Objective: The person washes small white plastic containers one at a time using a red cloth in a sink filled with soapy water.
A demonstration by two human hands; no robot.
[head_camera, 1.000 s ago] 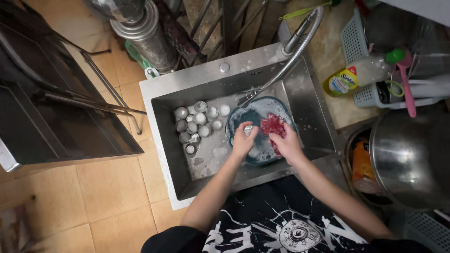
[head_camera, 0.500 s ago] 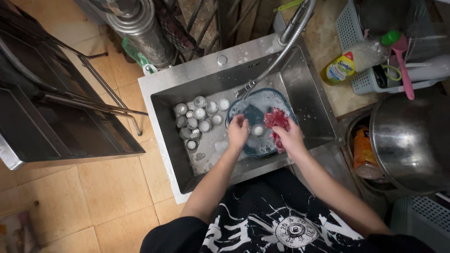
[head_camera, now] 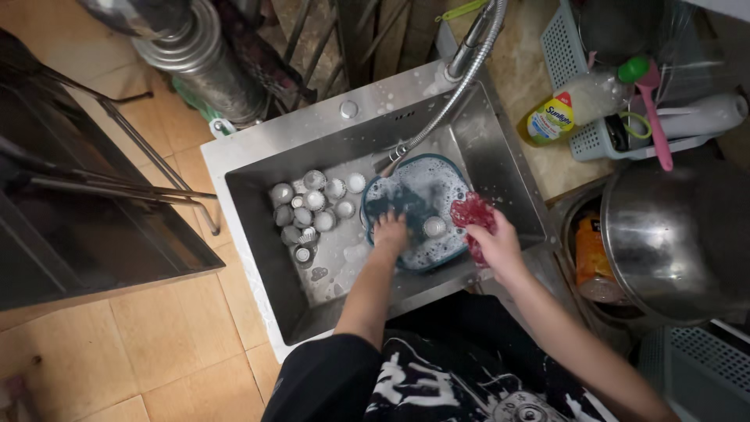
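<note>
Head view, looking straight down: a stainless steel sink (head_camera: 258, 234) fills the middle of the scene, set beside a tan tiled floor (head_camera: 117, 344) on one side and a stone counter on the other. A flexible metal faucet hose (head_camera: 461, 86) curves down from the back rim into the basin. To the right sits a large steel pot (head_camera: 680, 234), and behind it a pale plastic basket (head_camera: 586, 141) with a yellow dish-soap bottle (head_camera: 558, 113) leaning against it. Inside the sink, toward its right half, lies a blue round basin (head_camera: 453, 176) full of suds. The left hand (head_camera: 391, 233) reaches into that basin with fingers bent down into the foam; whether it grips anything there cannot be told. The right hand (head_camera: 492, 242) is at the basin's right edge, fingers closed around a red scrubber (head_camera: 473, 212). A cluster of small metal cups (head_camera: 308, 212) lies on the sink floor just left of the basin, and one more small cup (head_camera: 434, 227) sits in the suds between the two hands.
</note>
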